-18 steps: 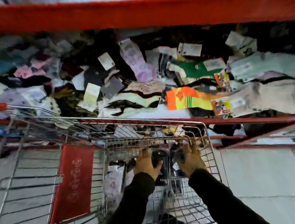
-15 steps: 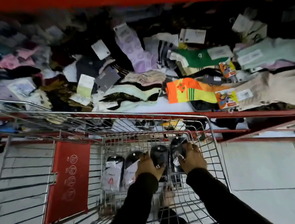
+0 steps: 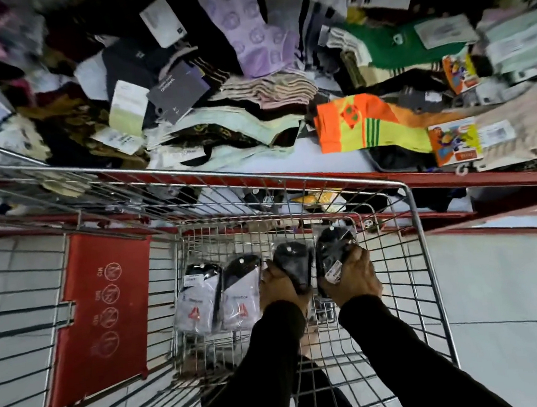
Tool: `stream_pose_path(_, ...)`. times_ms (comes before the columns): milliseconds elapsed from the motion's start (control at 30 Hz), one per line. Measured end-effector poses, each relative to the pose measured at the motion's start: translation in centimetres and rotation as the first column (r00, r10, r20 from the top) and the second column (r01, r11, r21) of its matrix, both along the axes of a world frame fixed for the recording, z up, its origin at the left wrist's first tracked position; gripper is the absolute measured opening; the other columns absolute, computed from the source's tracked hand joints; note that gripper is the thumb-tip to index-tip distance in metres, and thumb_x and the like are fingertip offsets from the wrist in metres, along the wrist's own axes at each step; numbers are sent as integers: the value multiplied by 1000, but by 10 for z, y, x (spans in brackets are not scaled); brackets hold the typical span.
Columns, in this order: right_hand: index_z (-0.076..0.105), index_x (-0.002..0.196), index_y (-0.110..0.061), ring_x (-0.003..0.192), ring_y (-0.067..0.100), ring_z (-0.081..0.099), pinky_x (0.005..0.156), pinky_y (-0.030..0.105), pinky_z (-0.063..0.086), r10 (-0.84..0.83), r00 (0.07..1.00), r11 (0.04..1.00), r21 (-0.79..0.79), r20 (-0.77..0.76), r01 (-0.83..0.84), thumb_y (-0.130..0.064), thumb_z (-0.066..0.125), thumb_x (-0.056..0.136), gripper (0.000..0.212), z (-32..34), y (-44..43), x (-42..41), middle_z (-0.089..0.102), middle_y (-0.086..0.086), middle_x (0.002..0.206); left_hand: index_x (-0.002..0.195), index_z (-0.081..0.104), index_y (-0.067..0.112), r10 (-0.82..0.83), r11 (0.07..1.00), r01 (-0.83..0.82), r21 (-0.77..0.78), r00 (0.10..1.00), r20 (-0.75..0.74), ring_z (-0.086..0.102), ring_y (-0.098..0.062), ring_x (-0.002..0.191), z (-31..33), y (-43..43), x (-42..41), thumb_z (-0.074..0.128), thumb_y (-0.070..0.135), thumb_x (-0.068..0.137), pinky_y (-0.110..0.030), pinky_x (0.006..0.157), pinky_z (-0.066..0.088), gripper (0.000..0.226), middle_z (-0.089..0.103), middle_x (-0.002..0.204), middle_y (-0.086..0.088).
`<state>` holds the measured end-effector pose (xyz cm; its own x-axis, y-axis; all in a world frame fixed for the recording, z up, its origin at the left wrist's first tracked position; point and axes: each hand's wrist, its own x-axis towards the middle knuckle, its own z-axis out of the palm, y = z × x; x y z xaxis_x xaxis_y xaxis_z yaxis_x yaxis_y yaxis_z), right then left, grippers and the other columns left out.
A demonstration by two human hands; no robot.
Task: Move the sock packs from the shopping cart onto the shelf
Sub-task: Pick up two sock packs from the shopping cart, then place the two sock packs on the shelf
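1. Four clear plastic sock packs are lying side by side in the wire basket of the silver metal shopping cart point(image 3: 420, 222), at its far end.
2. The two white-and-black packs on the left, the outer one point(image 3: 198, 302) and the inner one point(image 3: 240, 295), are resting untouched and just touching each other.
3. The left hand point(image 3: 281, 288) is gripping the black sock pack point(image 3: 293, 262) third in the row, its fingers point(image 3: 302, 289) clenched around the near end.
4. The right hand point(image 3: 353, 277) is gripping the black sock pack with a white label point(image 3: 333, 249) at the right end of the row, its fingers wrapped over the lower half.
5. Both arms are wearing black sleeves point(image 3: 403, 353) and reaching into the basket from above.
6. A red plastic flap with white warning symbols point(image 3: 101, 315) is hanging on the cart's left part.
7. Just beyond the cart's far rim, the red-edged shelf point(image 3: 485, 177) is carrying a loose heap of assorted socks, among them an orange-and-yellow sock with green stripes point(image 3: 367, 123), a lilac patterned sock point(image 3: 252, 39) and a green sock point(image 3: 399, 45).
8. Pale tiled floor point(image 3: 501, 280) is showing to the right of the cart.
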<state>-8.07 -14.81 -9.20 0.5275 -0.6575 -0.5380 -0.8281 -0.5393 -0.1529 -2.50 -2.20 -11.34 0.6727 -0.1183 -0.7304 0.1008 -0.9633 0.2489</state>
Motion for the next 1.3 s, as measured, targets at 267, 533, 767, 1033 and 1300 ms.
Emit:
stream_pose_path(267,-3,155,-2,127,37,57,100,47,53,-29,993,999,24,111,26,-64,85,57,146,59,0,-10,39,18,153,145,28,4,120,991,-109,-82,982,146,49,-35,128,81,15,5,82,63,63,-43,100,53,115,32,148,-17)
stream_pose_path(533,25,150,-3,120,37,60,91,46,57,74,878,991,-129,473,-14,-58,88,54,127,193,3,-11,45,18,145,138,33,5,306,906,-124,-404,853,424,52,-31,124,209,39,20,89,56,55,-43,104,51,112,42,137,-12)
stream_pose_path(767,32,140,-18,123,22,55,98,34,52,130,547,987,-161,827,9,-49,91,55,109,307,-12,16,47,5,136,140,32,13,445,788,36,-614,656,609,52,-27,124,323,32,46,87,57,59,-36,103,49,107,40,137,-8)
stream_pose_path(1033,32,140,-17,126,17,50,106,39,49,185,47,977,-189,982,96,-37,92,61,101,417,-32,51,43,3,138,143,25,25,596,589,326,-739,443,670,39,-17,133,431,11,82,87,41,73,-27,108,40,95,33,147,-4)
stream_pose_path(1300,28,131,5,111,-2,35,103,-3,24,208,-135,956,-172,969,236,-24,94,61,100,471,-75,133,33,6,128,136,22,5,621,479,475,-739,411,667,33,-25,135,498,-64,160,89,31,73,-14,109,22,96,31,143,-18)
